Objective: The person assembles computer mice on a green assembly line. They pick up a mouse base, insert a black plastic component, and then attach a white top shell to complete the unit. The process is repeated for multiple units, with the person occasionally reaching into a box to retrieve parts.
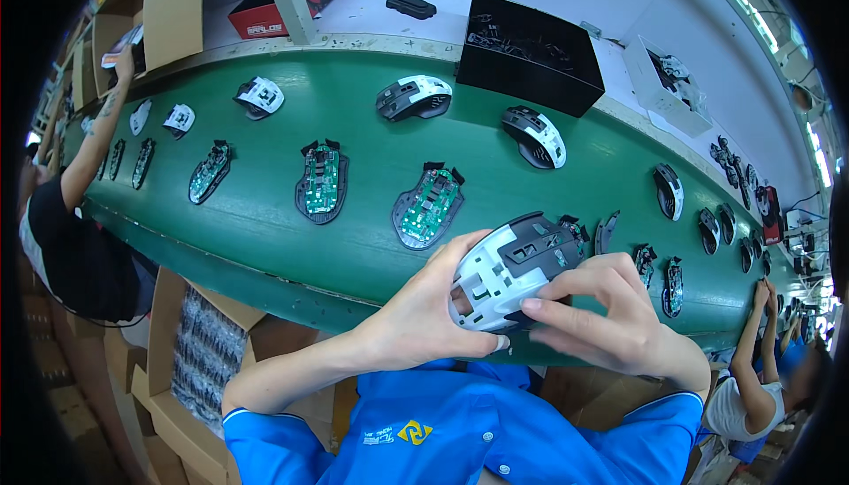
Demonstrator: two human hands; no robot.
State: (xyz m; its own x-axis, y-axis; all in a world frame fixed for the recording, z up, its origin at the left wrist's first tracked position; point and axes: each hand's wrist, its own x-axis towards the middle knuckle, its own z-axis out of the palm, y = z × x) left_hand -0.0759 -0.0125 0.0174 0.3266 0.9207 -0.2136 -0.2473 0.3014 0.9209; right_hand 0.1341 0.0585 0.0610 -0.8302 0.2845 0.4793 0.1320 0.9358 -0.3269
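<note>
Close in front of me, my left hand (pixel 420 313) wraps round the rear of a white and dark-grey computer mouse shell (pixel 506 264), which is tilted with openings showing on top. My right hand (pixel 610 313) has its thumb and fingers closed on the near side of the same shell; whether they pinch a smaller part there cannot be seen. Beyond my left hand lies a mouse base with a green circuit board (pixel 429 206), and another such base (pixel 321 183) sits left of it. A curved dark piece (pixel 607 233) lies just past my right hand.
More shells (pixel 414 98) and bases line the green conveyor belt (pixel 354 122). On the ledge behind stand a black box (pixel 531 78) of dark parts, a white bin (pixel 676 100) and a red box (pixel 256 21). A carton (pixel 159 361) stands lower left. Co-workers are at both sides.
</note>
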